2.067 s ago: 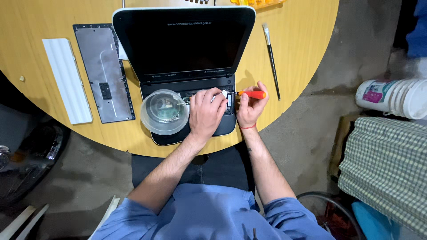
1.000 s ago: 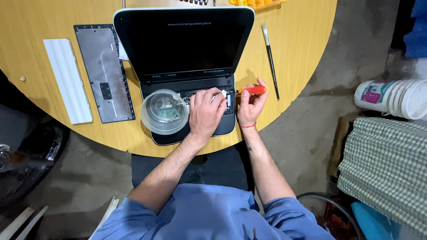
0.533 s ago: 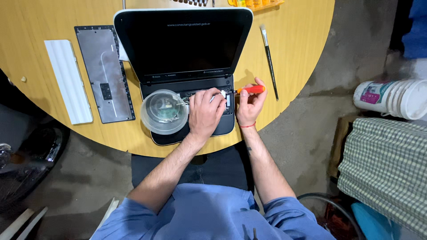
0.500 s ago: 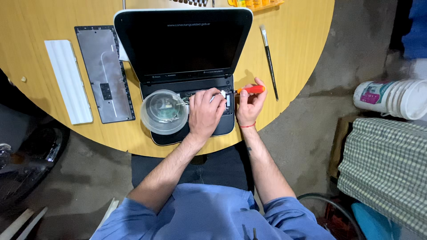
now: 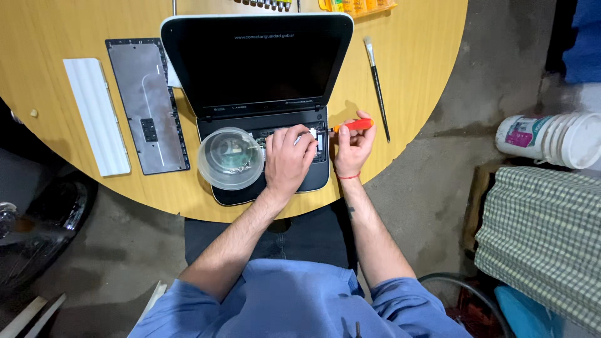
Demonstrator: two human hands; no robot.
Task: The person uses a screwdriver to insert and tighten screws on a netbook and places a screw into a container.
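Strip (image 5: 96, 116), white and long, lies at the far left of the round table (image 5: 432, 69), with a grey keyboard panel (image 5: 147, 105) just beside it, both running roughly away from the person. Next comes the laptop (image 5: 256, 69), lid up and screen dark, its base stripped of the keyboard so the inner parts show. A clear bowl (image 5: 230, 158) sits on the left part of that base, with what look like small parts inside.

The left hand (image 5: 289, 159) rests palm down on the open base just right of the bowl, fingers spread flat and reaching toward a small white piece (image 5: 311, 132) at the fingertips; whether it pinches that piece or only steadies it cannot be told.

The right hand (image 5: 352, 149) is closed around a screwdriver (image 5: 352, 126) with an orange handle. The tool lies almost level, its long axis running right to left, the tip pointing at the white piece in the base and ending just by the left fingertips. So the spot being worked lies to the left of the right hand, between the two hands, with the left hand the nearer.

Further right a thin brush (image 5: 377, 84) lies on the table, well apart from the hands. Off the table stand a white bucket (image 5: 551, 139) and a checked cloth (image 5: 544, 238).
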